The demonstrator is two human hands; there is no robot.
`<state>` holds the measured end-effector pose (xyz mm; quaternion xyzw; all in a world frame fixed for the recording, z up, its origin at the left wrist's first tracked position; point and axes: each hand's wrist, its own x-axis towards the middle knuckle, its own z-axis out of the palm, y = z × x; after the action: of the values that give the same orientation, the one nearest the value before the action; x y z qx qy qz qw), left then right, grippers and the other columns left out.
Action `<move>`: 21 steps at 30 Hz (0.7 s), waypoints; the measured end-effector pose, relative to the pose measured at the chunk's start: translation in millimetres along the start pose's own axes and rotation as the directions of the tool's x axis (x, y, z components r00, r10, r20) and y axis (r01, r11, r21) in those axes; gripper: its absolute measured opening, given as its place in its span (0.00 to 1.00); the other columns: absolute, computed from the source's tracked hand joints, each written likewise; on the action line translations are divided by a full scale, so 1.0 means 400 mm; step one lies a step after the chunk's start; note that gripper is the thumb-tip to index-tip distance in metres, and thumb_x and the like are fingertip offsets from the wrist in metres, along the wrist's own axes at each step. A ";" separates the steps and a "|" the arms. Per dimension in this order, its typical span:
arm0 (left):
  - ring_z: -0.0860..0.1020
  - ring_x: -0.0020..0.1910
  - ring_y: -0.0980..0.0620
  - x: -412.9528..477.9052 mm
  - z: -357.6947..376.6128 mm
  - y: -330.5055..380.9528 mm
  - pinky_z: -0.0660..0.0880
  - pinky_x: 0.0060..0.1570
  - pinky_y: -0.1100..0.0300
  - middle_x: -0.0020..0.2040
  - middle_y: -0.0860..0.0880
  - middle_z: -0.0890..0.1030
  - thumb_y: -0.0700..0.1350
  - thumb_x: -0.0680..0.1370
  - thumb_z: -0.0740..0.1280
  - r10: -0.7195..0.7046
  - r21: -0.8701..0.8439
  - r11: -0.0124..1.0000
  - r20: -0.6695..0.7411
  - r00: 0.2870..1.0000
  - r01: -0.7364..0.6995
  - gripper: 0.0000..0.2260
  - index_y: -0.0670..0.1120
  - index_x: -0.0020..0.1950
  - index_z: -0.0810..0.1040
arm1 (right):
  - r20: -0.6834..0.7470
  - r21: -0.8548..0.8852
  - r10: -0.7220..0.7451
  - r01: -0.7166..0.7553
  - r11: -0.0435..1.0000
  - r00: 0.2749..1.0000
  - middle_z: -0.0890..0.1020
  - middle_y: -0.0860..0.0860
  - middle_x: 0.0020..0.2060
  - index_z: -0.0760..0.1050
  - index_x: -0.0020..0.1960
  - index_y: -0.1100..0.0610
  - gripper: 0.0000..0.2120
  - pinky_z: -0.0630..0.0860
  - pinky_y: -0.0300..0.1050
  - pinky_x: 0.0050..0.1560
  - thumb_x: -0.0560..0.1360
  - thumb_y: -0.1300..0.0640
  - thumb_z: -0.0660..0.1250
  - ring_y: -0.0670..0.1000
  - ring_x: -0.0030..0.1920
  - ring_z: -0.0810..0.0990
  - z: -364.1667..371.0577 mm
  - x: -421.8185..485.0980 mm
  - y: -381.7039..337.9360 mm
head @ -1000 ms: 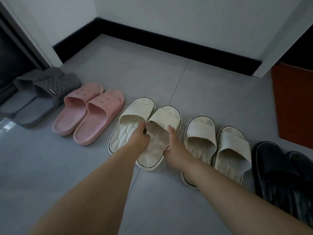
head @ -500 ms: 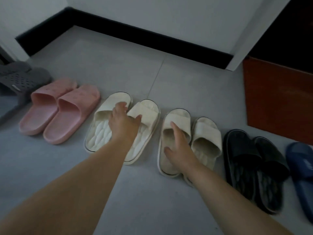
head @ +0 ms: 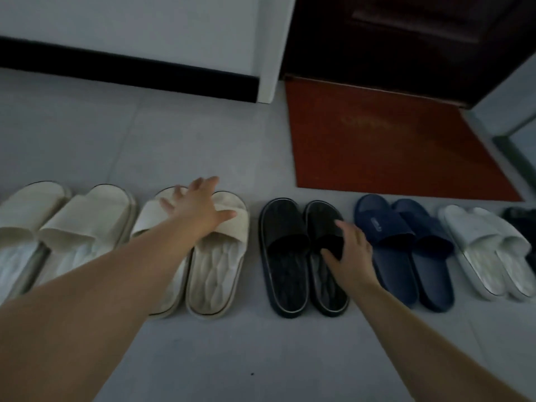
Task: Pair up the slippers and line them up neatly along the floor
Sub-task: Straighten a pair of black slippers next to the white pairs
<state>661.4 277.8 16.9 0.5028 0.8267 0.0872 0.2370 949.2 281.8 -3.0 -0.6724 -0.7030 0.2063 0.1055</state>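
left hand point(head: 200, 210) lies flat, fingers spread, on the beige pair point(head: 220, 271) left of the red mat point(head: 391, 146), probably nudging them level. right hand point(head: 348, 248) pinches the strap of a black slipper point(head: 327, 288) just off the mat's near corner, likely squaring it up.

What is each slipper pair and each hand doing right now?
Far-left cream pair: side by side, untouched.
Middle cream pair: side by side, being touched.
Left hand: fingers spread, resting on both straps.
Black pair: side by side, held.
Right hand: gripping strap of right black slipper.
Navy pair: side by side, untouched.
White pair: side by side, untouched.
Doormat: lying flat.
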 end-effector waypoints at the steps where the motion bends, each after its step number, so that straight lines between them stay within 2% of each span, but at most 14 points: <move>1: 0.52 0.75 0.39 0.010 0.004 -0.012 0.51 0.71 0.36 0.77 0.52 0.54 0.62 0.70 0.66 -0.055 0.037 0.998 0.003 0.999 0.054 0.35 0.59 0.73 0.55 | 0.058 -0.088 -0.059 0.064 0.994 0.997 0.56 0.53 0.75 0.56 0.73 0.49 0.30 0.53 0.55 0.72 0.75 0.52 0.64 0.60 0.74 0.53 0.007 0.017 -0.004; 3: 0.56 0.73 0.36 0.027 0.017 -0.052 0.54 0.70 0.37 0.77 0.48 0.53 0.66 0.70 0.63 -0.150 0.087 0.985 0.025 0.988 0.147 0.34 0.59 0.72 0.56 | 0.185 -0.195 -0.142 0.178 0.965 0.972 0.48 0.48 0.77 0.50 0.74 0.40 0.29 0.47 0.60 0.73 0.78 0.51 0.59 0.62 0.75 0.44 0.033 0.049 -0.024; 6: 0.64 0.70 0.36 0.036 0.045 -0.113 0.57 0.71 0.43 0.77 0.43 0.49 0.66 0.71 0.61 -0.224 0.057 0.974 0.096 0.970 0.220 0.35 0.58 0.74 0.55 | 0.310 -0.229 -0.145 0.222 0.948 0.940 0.45 0.47 0.77 0.47 0.72 0.36 0.30 0.40 0.65 0.71 0.78 0.58 0.55 0.64 0.74 0.38 0.073 0.080 -0.053; 8: 0.65 0.69 0.38 0.037 0.060 -0.130 0.58 0.72 0.45 0.77 0.41 0.48 0.65 0.72 0.61 -0.210 0.049 0.977 0.130 0.969 0.205 0.35 0.56 0.75 0.54 | 0.303 -0.271 -0.121 0.207 0.940 0.945 0.47 0.49 0.76 0.46 0.72 0.35 0.36 0.39 0.66 0.70 0.75 0.65 0.55 0.64 0.74 0.39 0.088 0.088 -0.050; 10: 0.67 0.68 0.40 0.043 0.061 -0.124 0.56 0.73 0.47 0.77 0.41 0.47 0.65 0.72 0.60 -0.198 0.083 0.979 0.133 0.971 0.188 0.34 0.56 0.75 0.54 | 0.261 -0.300 -0.123 0.202 0.933 0.958 0.50 0.50 0.76 0.44 0.72 0.36 0.39 0.39 0.66 0.70 0.74 0.67 0.56 0.64 0.74 0.40 0.094 0.089 -0.035; 13: 0.69 0.67 0.42 0.049 0.057 -0.106 0.59 0.69 0.52 0.77 0.41 0.46 0.64 0.73 0.60 -0.207 0.074 0.978 0.165 0.964 0.197 0.34 0.55 0.75 0.53 | 0.224 -0.306 -0.124 0.191 0.933 0.967 0.51 0.50 0.76 0.44 0.72 0.36 0.39 0.39 0.66 0.70 0.73 0.66 0.57 0.64 0.74 0.41 0.095 0.087 -0.016; 19: 0.67 0.69 0.43 0.049 0.061 -0.106 0.54 0.72 0.51 0.77 0.40 0.47 0.65 0.72 0.59 -0.220 0.127 0.971 0.159 0.962 0.201 0.35 0.54 0.75 0.53 | 0.271 -0.290 -0.110 0.190 0.938 0.956 0.50 0.49 0.76 0.44 0.72 0.36 0.39 0.40 0.66 0.71 0.74 0.67 0.56 0.64 0.74 0.41 0.078 0.100 -0.010; 21: 0.62 0.72 0.42 0.051 0.063 -0.102 0.53 0.74 0.48 0.77 0.40 0.48 0.66 0.72 0.59 -0.232 0.145 0.967 0.145 0.962 0.211 0.37 0.53 0.75 0.52 | 0.288 -0.271 -0.136 0.217 0.938 0.948 0.49 0.48 0.76 0.44 0.72 0.36 0.38 0.39 0.66 0.71 0.75 0.66 0.56 0.64 0.74 0.41 0.076 0.097 -0.009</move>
<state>633.5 273.6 -26.8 0.4265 0.8599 -0.0342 0.2785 930.0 315.7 -33.6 -0.5807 -0.7917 0.1748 -0.0742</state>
